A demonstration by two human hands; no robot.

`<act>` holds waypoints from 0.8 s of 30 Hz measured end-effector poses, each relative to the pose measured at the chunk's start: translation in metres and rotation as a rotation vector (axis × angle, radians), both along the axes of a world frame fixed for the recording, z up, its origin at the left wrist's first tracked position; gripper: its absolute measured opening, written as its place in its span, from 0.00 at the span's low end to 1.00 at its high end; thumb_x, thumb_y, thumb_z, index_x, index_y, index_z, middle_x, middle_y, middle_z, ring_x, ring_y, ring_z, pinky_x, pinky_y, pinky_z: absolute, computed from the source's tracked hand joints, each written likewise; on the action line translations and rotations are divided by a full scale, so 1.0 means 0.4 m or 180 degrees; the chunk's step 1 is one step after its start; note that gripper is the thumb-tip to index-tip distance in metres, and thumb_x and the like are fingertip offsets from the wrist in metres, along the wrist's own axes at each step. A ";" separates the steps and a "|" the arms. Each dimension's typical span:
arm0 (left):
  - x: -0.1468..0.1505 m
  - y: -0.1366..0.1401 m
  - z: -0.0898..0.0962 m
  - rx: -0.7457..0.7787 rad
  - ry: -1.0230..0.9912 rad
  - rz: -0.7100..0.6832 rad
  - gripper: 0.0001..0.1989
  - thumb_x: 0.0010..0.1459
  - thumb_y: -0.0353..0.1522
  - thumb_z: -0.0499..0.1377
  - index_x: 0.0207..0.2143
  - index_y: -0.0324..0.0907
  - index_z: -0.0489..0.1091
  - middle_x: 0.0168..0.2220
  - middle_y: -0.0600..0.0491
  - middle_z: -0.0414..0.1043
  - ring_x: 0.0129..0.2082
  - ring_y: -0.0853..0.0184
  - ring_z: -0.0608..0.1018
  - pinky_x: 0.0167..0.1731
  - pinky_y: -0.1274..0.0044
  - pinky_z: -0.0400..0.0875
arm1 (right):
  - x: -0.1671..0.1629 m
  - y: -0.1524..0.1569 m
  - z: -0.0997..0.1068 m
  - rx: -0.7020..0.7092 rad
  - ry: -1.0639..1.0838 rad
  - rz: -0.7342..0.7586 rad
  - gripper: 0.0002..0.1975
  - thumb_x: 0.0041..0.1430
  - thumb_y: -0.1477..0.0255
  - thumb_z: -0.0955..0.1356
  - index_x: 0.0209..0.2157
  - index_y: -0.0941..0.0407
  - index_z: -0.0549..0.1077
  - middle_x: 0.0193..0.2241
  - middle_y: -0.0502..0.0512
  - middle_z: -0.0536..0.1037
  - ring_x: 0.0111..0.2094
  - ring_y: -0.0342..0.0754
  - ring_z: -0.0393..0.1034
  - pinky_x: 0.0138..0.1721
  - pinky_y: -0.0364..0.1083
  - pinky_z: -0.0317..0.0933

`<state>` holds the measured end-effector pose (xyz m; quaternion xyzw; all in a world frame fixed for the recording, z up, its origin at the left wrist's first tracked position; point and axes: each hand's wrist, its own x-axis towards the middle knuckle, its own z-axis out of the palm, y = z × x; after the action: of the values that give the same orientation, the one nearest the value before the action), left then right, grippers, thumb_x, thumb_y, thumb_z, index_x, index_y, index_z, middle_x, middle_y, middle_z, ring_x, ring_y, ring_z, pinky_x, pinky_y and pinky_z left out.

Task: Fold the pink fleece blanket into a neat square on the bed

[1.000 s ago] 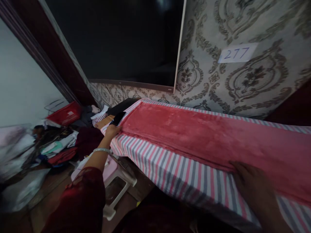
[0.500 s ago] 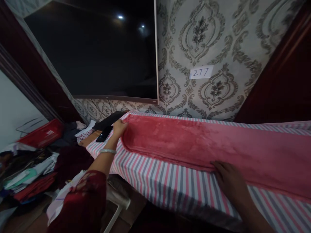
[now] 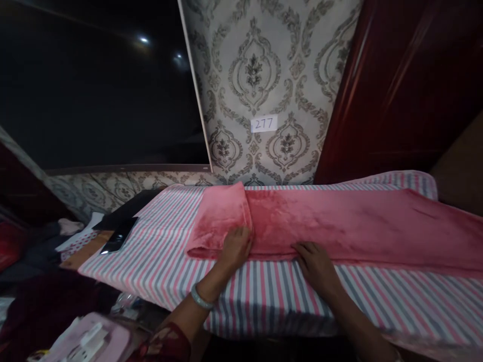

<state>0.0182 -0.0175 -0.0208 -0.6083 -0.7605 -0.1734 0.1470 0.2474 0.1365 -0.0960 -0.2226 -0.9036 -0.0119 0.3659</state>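
Observation:
A long pink plush blanket (image 3: 339, 221) lies on a striped cloth (image 3: 158, 241) in white, grey and pink. Its left end is doubled over to the right, making a short upper layer (image 3: 222, 211). My left hand (image 3: 237, 246), a bracelet on its wrist, is closed on the front corner of that turned-over end. To its right, my right hand (image 3: 314, 264) has its fingers curled over the blanket's front edge; the thumb is mostly hidden. A dark phone (image 3: 118, 235) rests on the striped cloth to the left.
A large television (image 3: 101, 95) hangs on the patterned wall, beside a paper label (image 3: 264, 123) reading 277. Dark red wood panelling (image 3: 377, 90) stands at the right. A pink plastic item (image 3: 109, 334) and heaped clothes (image 3: 45, 296) are at the lower left.
My left hand has carried the blanket's left end over to the right, folding it onto the rest. My right hand stays at the front edge. The view has swung to the right.

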 end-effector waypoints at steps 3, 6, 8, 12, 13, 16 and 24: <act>-0.023 -0.002 -0.011 0.0289 0.0055 0.0024 0.07 0.64 0.29 0.56 0.46 0.41 0.68 0.44 0.45 0.75 0.46 0.56 0.75 0.46 0.66 0.69 | 0.008 -0.008 0.014 -0.0188 0.0154 0.0042 0.15 0.64 0.72 0.64 0.48 0.55 0.79 0.43 0.61 0.80 0.45 0.58 0.73 0.49 0.57 0.67; -0.044 0.008 -0.018 0.0442 0.0066 -0.0121 0.08 0.63 0.27 0.56 0.45 0.41 0.69 0.46 0.45 0.75 0.47 0.55 0.74 0.47 0.64 0.69 | 0.002 -0.011 0.040 -0.0447 0.0546 0.0152 0.19 0.64 0.62 0.66 0.52 0.56 0.77 0.47 0.63 0.79 0.49 0.59 0.72 0.53 0.59 0.67; -0.056 0.014 -0.025 0.0554 0.0006 -0.0182 0.07 0.63 0.26 0.54 0.42 0.42 0.70 0.42 0.47 0.76 0.44 0.57 0.75 0.45 0.65 0.70 | -0.027 -0.003 0.063 -0.0847 0.0833 0.0253 0.21 0.65 0.58 0.65 0.52 0.56 0.77 0.49 0.63 0.79 0.52 0.59 0.72 0.55 0.59 0.67; -0.064 0.014 -0.031 0.0824 -0.0053 -0.0482 0.10 0.61 0.25 0.54 0.44 0.42 0.70 0.42 0.46 0.76 0.44 0.58 0.76 0.46 0.66 0.72 | -0.163 0.040 0.112 -0.2316 0.1196 0.0657 0.22 0.64 0.56 0.65 0.52 0.55 0.76 0.47 0.61 0.80 0.48 0.55 0.76 0.50 0.55 0.71; -0.063 0.012 -0.030 0.0871 -0.0044 -0.0581 0.11 0.61 0.25 0.55 0.45 0.42 0.69 0.43 0.46 0.76 0.45 0.58 0.76 0.46 0.66 0.72 | -0.208 0.054 0.123 -0.2787 0.1212 0.0738 0.23 0.63 0.57 0.65 0.54 0.54 0.75 0.45 0.60 0.80 0.45 0.54 0.77 0.47 0.53 0.73; -0.056 0.006 -0.025 0.0944 -0.0032 -0.0705 0.12 0.61 0.25 0.55 0.46 0.43 0.69 0.44 0.46 0.76 0.45 0.58 0.76 0.48 0.65 0.73 | -0.341 0.094 0.157 -0.4115 0.1137 0.0723 0.24 0.64 0.59 0.66 0.58 0.53 0.69 0.40 0.56 0.79 0.34 0.48 0.77 0.37 0.48 0.74; -0.053 0.003 -0.030 0.0834 -0.0191 -0.0722 0.15 0.56 0.23 0.56 0.46 0.42 0.70 0.46 0.45 0.77 0.47 0.57 0.77 0.50 0.63 0.75 | -0.598 0.161 0.211 -0.4452 0.0933 0.0541 0.24 0.63 0.71 0.66 0.60 0.56 0.67 0.37 0.55 0.81 0.32 0.48 0.77 0.41 0.51 0.74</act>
<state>-0.0028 -0.0164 -0.0329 -0.6604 -0.6619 -0.3046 0.1817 0.0082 0.2008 -0.0117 -0.3331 -0.6554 0.6281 0.2549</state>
